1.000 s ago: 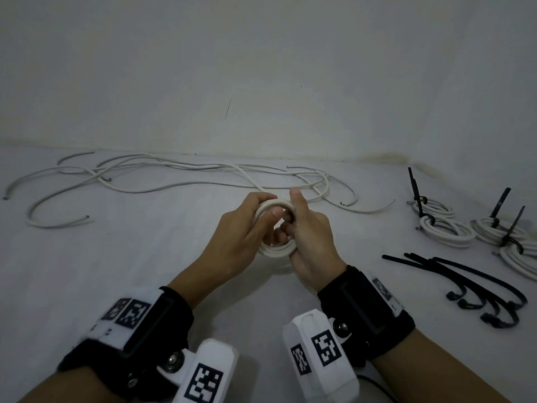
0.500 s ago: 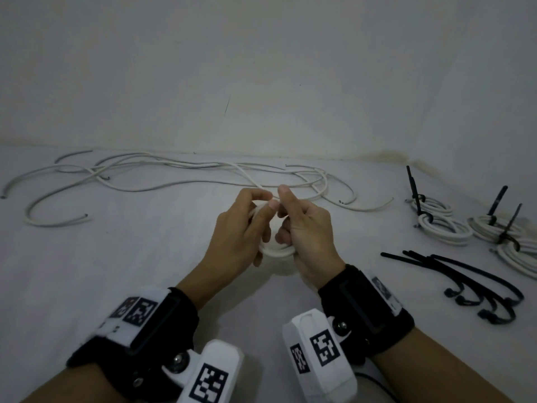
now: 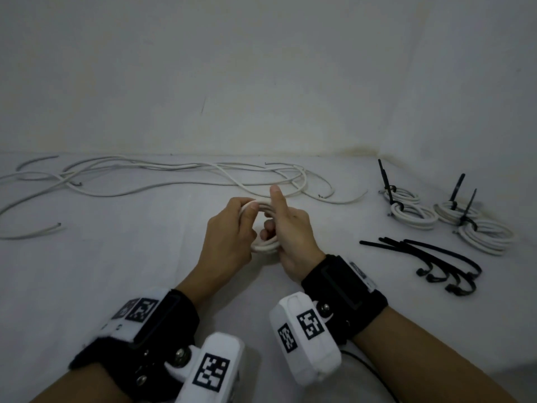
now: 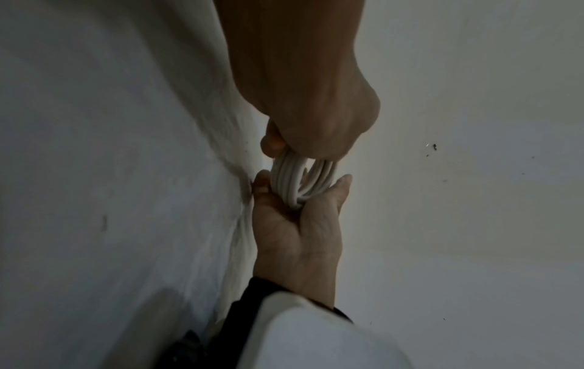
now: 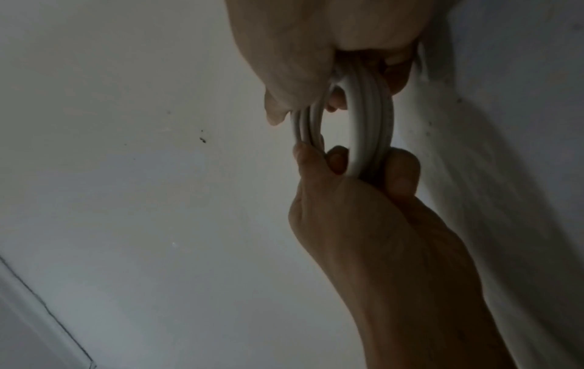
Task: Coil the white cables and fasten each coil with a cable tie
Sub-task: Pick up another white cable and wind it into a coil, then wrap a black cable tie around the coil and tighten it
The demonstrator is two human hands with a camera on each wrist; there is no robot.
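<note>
Far left of the white tabletop (image 3: 87, 271) there's a loose tangle of uncoiled white cables (image 3: 162, 175) sprawling back along the wall, ends pointing every which way.

In the middle, both hands are up just above the surface working one small white cable coil (image 3: 266, 245). The left hand (image 3: 229, 239) has its fingers (image 3: 252, 207) curled over the top of the coil, pinching the loops with the thumb. The right hand (image 3: 293, 237) grips the lower part of the same coil, fingers wrapped through the ring, thumb sticking straight up. The wrist views show it well: the coil (image 4: 300, 179) is a bundle of several turns squeezed between the two hands, and from the other side the coil (image 5: 363, 129) sits in the curled right fingers (image 5: 401, 174). No tie on this one yet.

Right of the hands, a bunch of loose black cable ties (image 3: 430, 257) lies flat on the surface. Past those, near the corner, four finished coils (image 3: 412, 216) sit close together, each with a black tie cinched on and its tail poking up.
</note>
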